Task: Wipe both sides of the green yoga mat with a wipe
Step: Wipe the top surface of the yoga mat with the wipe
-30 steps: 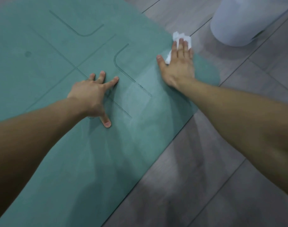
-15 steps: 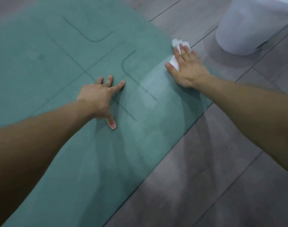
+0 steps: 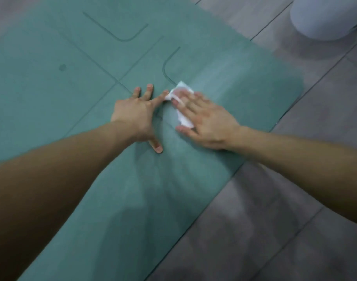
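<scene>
Green yoga mat (image 3: 52, 102): right hand (image 3: 211, 123) slid wipe (image 3: 183, 90) inward, beside left hand (image 3: 135, 115).

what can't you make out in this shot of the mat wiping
Head view only:
- Underside of the green yoga mat: faces the floor.
- Most of the wipe: covered by the right hand, which is motion-blurred.
- Mat's full length: cut off by the left edge.
- White round object: cut by the top edge, unidentifiable.

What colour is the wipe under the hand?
White; the wipe shows best in the head view, under the right hand.
</scene>
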{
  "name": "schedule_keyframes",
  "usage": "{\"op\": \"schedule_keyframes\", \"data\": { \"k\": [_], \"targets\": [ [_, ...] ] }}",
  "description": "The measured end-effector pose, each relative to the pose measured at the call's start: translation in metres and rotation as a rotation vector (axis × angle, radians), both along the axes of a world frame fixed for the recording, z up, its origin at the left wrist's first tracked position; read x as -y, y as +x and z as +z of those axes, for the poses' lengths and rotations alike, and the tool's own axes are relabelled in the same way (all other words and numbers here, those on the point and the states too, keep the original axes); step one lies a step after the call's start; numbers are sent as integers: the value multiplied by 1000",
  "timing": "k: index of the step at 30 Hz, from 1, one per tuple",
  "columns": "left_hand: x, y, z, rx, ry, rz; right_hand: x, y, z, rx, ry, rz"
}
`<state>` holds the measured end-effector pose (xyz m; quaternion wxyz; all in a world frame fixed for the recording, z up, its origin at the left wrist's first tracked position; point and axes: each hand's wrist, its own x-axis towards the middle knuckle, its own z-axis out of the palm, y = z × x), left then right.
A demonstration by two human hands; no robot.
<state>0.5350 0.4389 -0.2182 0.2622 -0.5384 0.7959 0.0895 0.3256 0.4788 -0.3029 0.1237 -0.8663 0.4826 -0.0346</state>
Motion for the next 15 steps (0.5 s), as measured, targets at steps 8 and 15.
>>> {"op": "schedule_keyframes", "data": {
  "k": [8,15],
  "targets": [
    [6,7,-6,-37,11,-16,28,-31,12,-90,202,-531],
    [10,5,-14,-19,35,-63,-93,93,7,-24,225,-490]
  ]
}}
